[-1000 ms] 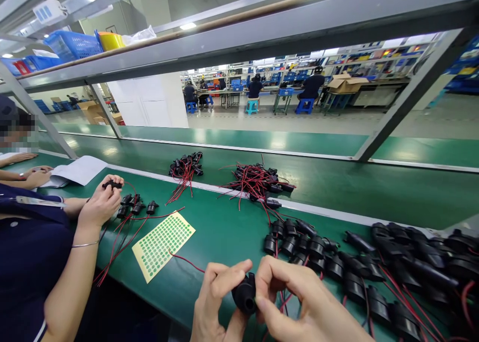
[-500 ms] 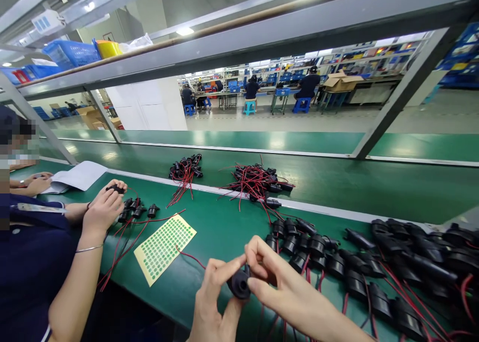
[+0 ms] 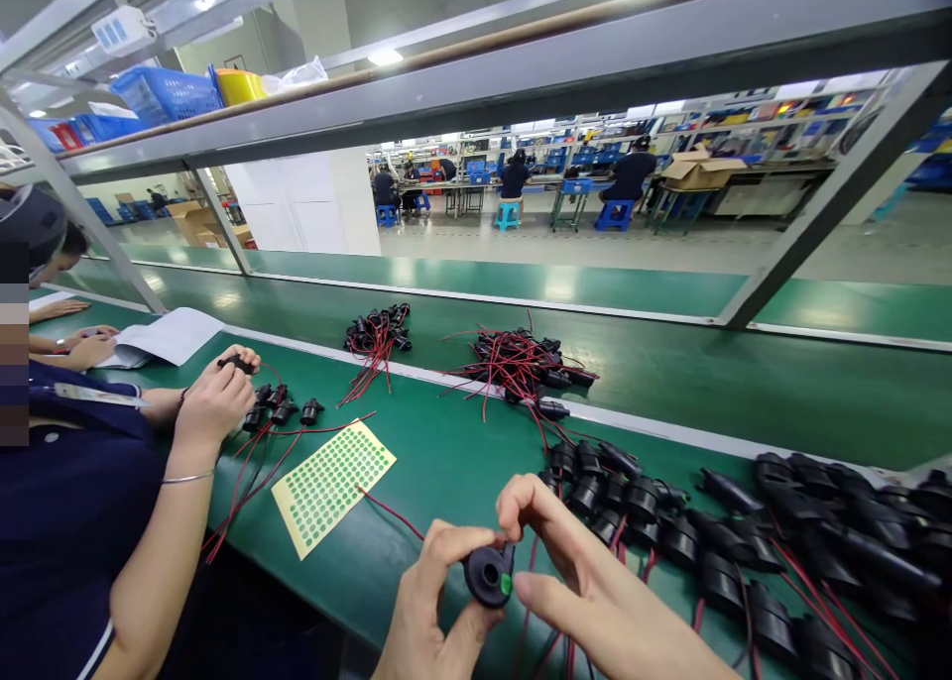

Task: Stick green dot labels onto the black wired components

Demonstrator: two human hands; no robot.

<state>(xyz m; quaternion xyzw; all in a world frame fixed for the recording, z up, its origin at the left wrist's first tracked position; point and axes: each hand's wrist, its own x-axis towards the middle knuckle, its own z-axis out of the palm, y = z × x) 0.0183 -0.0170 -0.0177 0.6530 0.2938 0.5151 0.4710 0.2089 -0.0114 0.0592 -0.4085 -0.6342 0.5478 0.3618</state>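
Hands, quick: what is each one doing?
Left hand: shut on the black part.
Right hand: pinching the same black part by its green dot.

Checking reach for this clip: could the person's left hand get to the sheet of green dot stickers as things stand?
Probably yes. The sticker sheet lies flat on the bench just left of the left hand with bare green surface between, but that hand holds the black part and must let go first.

Bright overhead strip lighting, sharp focus, edges bowed by wide-angle.

One sticker sheet (image 3: pixel 332 486), two wired-part heaps (image 3: pixel 376 329) (image 3: pixel 521 363).
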